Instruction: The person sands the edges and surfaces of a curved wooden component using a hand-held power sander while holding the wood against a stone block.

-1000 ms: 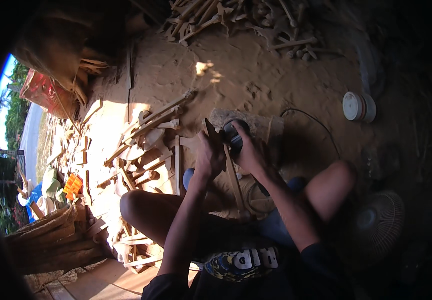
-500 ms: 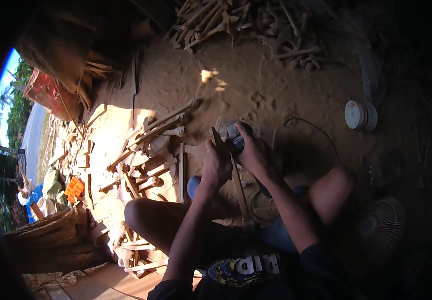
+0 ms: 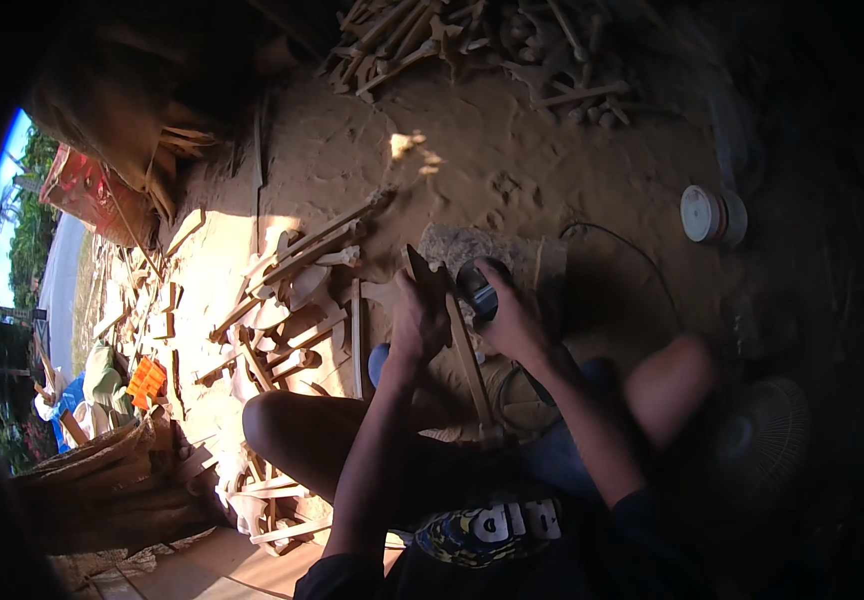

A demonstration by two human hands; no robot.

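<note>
Holding one carved wooden piece (image 3: 422,266) in curled fingers, the left hand (image 3: 418,318) is occupying the middle of the scene. The right hand (image 3: 514,318) is gripping one dark power tool (image 3: 477,292) just right of the wood; whether tool and wood are touching, I cannot tell. One long stick (image 3: 469,360) is slanting from between the hands toward the near side; whether it belongs to the held piece is unclear. One pale block (image 3: 467,240) is lying just beyond the hands, and one cord (image 3: 624,242) is curving to its right. One white tub (image 3: 700,214) is sitting farther right, one fan (image 3: 767,440) near right.
</note>
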